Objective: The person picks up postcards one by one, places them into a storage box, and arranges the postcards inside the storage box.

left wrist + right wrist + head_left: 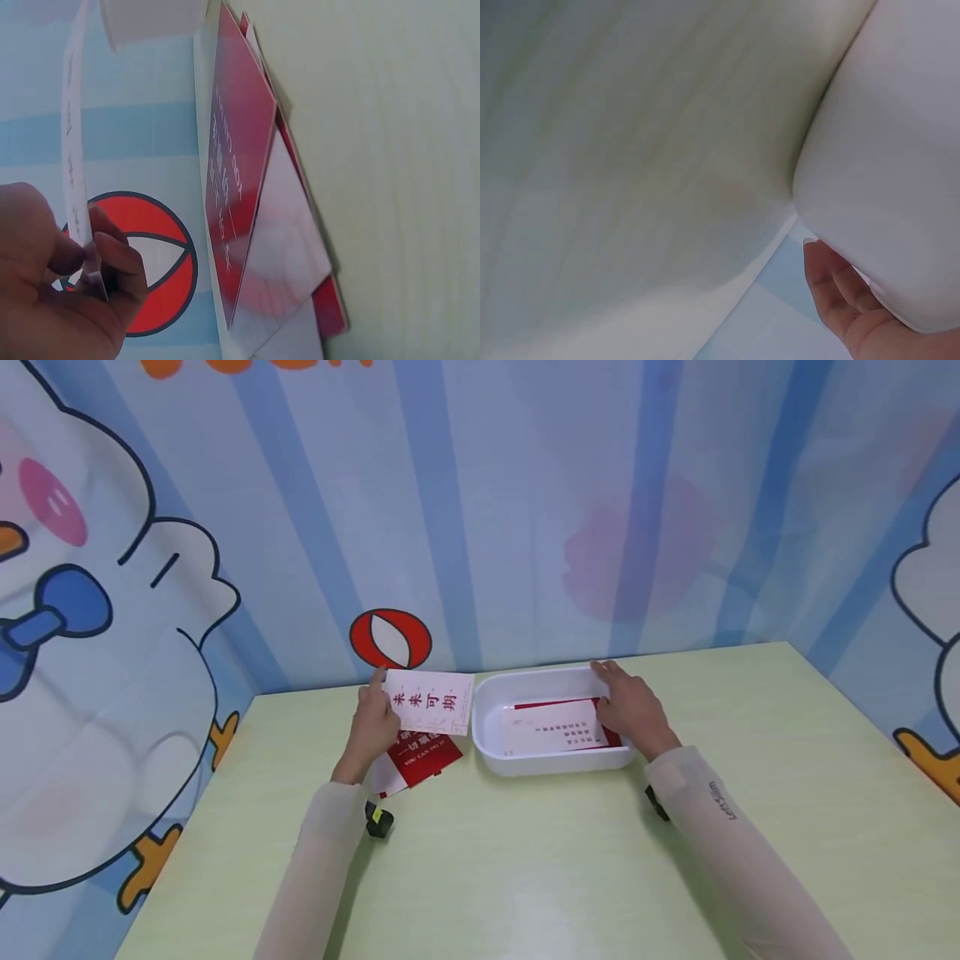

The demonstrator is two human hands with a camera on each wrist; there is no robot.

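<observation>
Between thumb and fingers, my left hand (371, 722) pinches a pale card (431, 700) with red characters by its left end. The left wrist view shows this card (73, 142) nearly edge-on, raised above a small pile of red and white cards (423, 762) on the table. To the right stands a white plastic tub (555, 766), with a white printed card (558, 727) and red card edges inside. My right hand (633, 710) grips the tub's right end at the rim, its fingers (832, 289) against the outer wall and its thumb over the inside.
The pale green table (517, 860) runs back to a cartoon-printed backdrop (517, 518) right behind the tub. More printed backdrop borders the table on the left and right. Black wrist devices (378, 821) sit beneath both forearms.
</observation>
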